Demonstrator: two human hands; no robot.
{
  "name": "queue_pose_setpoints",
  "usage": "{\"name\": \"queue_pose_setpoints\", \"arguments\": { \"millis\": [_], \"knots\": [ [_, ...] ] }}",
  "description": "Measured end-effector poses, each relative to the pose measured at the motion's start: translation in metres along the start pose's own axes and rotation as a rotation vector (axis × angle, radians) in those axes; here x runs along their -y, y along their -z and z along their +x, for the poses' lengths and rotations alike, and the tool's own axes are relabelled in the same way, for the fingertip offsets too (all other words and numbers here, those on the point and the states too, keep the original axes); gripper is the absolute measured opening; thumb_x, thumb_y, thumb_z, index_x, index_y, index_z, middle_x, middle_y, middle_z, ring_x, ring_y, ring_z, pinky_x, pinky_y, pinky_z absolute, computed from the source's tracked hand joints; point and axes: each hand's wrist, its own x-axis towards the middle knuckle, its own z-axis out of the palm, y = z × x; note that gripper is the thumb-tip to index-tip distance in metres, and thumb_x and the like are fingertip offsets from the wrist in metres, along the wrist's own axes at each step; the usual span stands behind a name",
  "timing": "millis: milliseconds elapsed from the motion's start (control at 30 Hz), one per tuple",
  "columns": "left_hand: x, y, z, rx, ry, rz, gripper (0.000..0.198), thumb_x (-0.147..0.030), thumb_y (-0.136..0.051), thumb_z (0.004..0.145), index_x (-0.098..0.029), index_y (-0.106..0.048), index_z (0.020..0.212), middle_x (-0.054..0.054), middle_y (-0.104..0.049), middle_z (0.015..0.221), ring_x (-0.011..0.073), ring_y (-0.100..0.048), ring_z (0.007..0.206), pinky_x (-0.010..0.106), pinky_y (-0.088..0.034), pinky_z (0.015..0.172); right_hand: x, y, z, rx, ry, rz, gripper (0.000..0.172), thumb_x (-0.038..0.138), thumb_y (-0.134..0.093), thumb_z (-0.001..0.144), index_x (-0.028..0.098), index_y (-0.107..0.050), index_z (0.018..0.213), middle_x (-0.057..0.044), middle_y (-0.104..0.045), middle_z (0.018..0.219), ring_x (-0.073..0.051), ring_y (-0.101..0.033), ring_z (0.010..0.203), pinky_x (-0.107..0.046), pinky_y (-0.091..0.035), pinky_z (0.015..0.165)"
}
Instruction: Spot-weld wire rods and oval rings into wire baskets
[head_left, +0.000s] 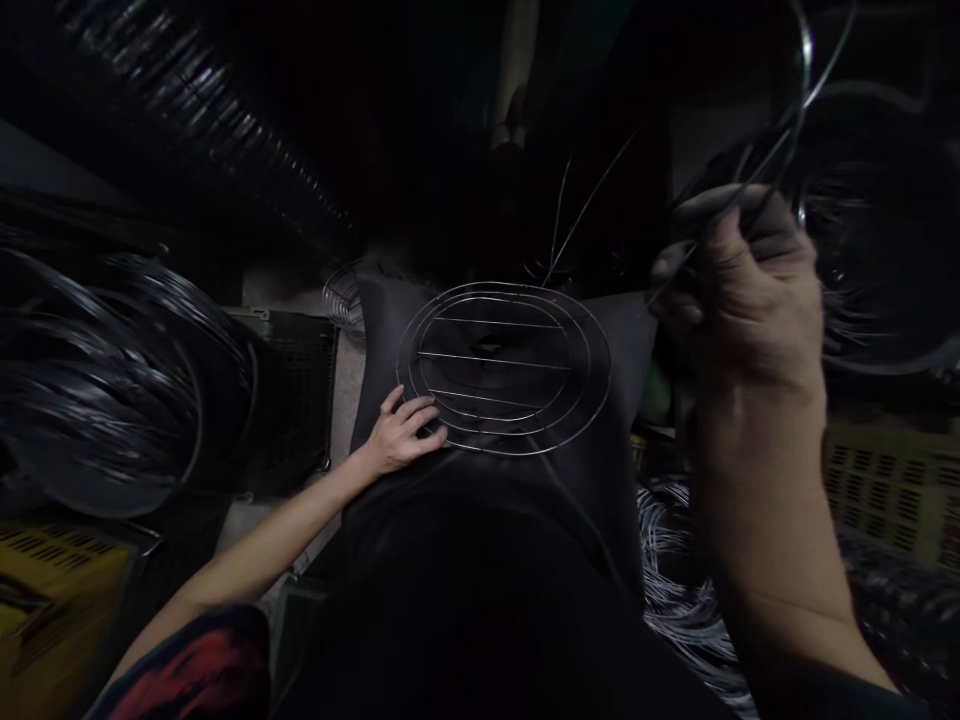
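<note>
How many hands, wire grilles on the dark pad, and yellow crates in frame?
Hands: 2, left hand on the grille, right hand gripping wires
Grilles: 1, the wire grille on the dark pad
Yellow crates: 2, left crate, right crate
Total: 5

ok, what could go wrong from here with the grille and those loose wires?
1. The left hand only rests its fingers on the rim of the wire grille, which lies loose on the dark cloth; it may slide or tip.
2. The right hand grips thin wires raised high and close to the camera; the free ends could spring and poke.
3. The light is poor, so fine wire ends are hard to see.
</note>
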Motion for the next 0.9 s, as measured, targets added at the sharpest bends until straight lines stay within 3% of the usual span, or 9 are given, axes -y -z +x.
{"name": "queue_pose_setpoints", "arguments": {
  "millis": [200,333,433,567,667,733,800,900],
  "knots": [
    [-0.005,0.004,0.006,-0.175,-0.183,0.199,0.012,-0.021,-0.066,0.082,-0.031,-0.066,0.089,-0.001,-0.070,0.095,0.0176,-0.063,0.105,0.051,-0.027,0.112,-0.009,-0.005,-0.004,0.041,-0.049,0.004,0.029,0.044,-0.076,0.075,0.020,-0.067,0.087,0.002,-0.060,0.058,-0.006,-0.041,0.042,-0.021,-0.018,0.033],
    [-0.006,0.007,0.009,-0.183,-0.203,0.226,0.007,-0.022,-0.066,0.082,-0.028,-0.065,0.085,-0.002,-0.070,0.088,0.0165,-0.063,0.103,0.049,-0.023,0.115,-0.014,-0.006,-0.002,0.045,-0.024,-0.097,0.026,0.043,-0.073,0.079,0.019,-0.065,0.086,0.002,-0.060,0.061,-0.007,-0.051,0.051,-0.019,-0.037,0.044],
    [-0.009,0.005,0.008,-0.169,-0.201,0.218,0.009,-0.020,-0.065,0.083,-0.028,-0.065,0.087,-0.001,-0.069,0.091,0.0170,-0.062,0.106,0.050,-0.024,0.115,-0.034,-0.007,0.012,0.037,-0.043,-0.171,0.025,0.041,-0.068,0.084,0.018,-0.061,0.081,0.001,-0.062,0.067,-0.009,-0.058,0.060,-0.022,-0.048,0.059],
    [-0.008,0.003,0.004,-0.191,-0.163,0.224,0.013,-0.020,-0.067,0.082,-0.031,-0.066,0.090,-0.001,-0.068,0.100,0.0190,-0.058,0.114,0.054,-0.027,0.114,-0.078,-0.006,0.037,0.098,-0.197,-0.193,0.029,0.045,-0.069,0.082,0.019,-0.056,0.077,-0.001,-0.064,0.075,-0.013,-0.063,0.070,-0.026,-0.053,0.061],
    [0.010,0.013,0.005,-0.249,-0.088,0.250,0.019,-0.024,-0.071,0.080,-0.036,-0.067,0.095,-0.002,-0.064,0.112,0.0201,-0.054,0.119,0.057,-0.024,0.116,-0.095,-0.001,0.040,0.129,-0.284,-0.186,0.033,0.048,-0.071,0.078,0.020,-0.055,0.078,-0.001,-0.065,0.073,-0.014,-0.063,0.062,-0.024,-0.050,0.051],
    [0.031,0.025,0.011,-0.295,0.027,0.246,0.020,-0.029,-0.072,0.080,-0.037,-0.068,0.099,-0.001,-0.061,0.119,0.0217,-0.052,0.122,0.056,-0.022,0.117,-0.093,0.003,0.031,0.058,-0.277,-0.181,0.035,0.051,-0.069,0.078,0.021,-0.053,0.081,0.000,-0.064,0.071,-0.012,-0.060,0.055,-0.021,-0.046,0.046],
    [0.052,0.038,0.022,-0.322,0.178,0.170,0.020,-0.035,-0.067,0.083,-0.035,-0.069,0.103,0.001,-0.058,0.124,0.0238,-0.050,0.125,0.053,-0.029,0.115,-0.088,0.005,0.015,-0.048,-0.249,-0.156,0.037,0.055,-0.067,0.078,0.021,-0.051,0.082,0.002,-0.063,0.067,-0.010,-0.057,0.049,-0.019,-0.044,0.043],
    [0.071,0.044,0.048,-0.338,0.397,-0.117,0.030,-0.039,-0.052,0.093,-0.028,-0.064,0.118,0.006,-0.063,0.120,0.0211,-0.060,0.113,0.041,-0.046,0.103,-0.091,-0.001,-0.016,-0.172,-0.249,-0.103,0.041,0.057,-0.067,0.075,0.021,-0.049,0.083,0.005,-0.059,0.059,-0.008,-0.051,0.044,-0.018,-0.042,0.043]
  ]
}}
